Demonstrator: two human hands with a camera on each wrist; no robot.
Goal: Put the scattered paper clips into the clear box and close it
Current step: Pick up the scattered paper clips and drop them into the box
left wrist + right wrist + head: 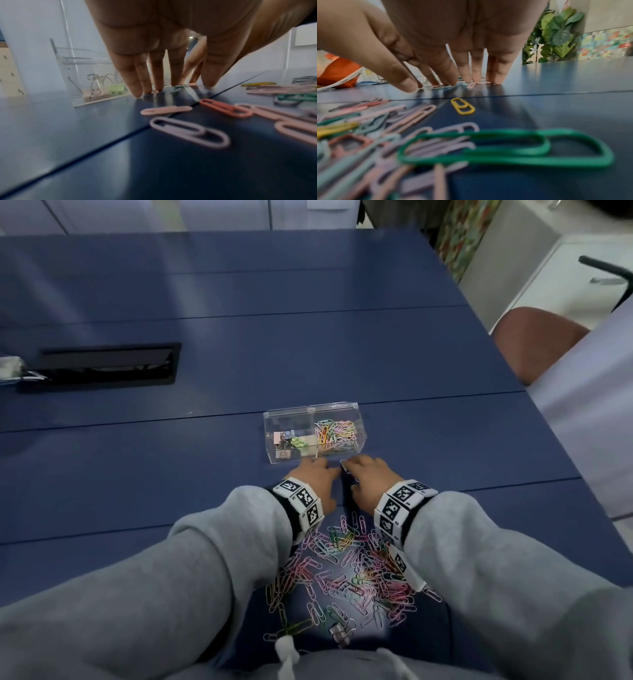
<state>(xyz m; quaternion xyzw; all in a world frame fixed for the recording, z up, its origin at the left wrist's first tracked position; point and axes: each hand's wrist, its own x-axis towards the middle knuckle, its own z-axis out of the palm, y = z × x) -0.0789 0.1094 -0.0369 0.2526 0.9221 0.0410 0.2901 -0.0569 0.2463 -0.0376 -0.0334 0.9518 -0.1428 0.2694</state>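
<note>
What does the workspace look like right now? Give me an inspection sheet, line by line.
Surface: blue table built of panels with seams between them.
Job's things: clear box, lid open, paper clips in its right compartment, binder clips in the left; a pile of paper clips lies loose on the table near the person.
Clutter: one binder clip among the loose pile.
Hands: left hand and right hand, fingers straight, tips down on the table just before the box, a few clips at the fingertips.
Cables: a black cable slot in the table; no cable clearly seen.
Surroundings: chair, plant.
</note>
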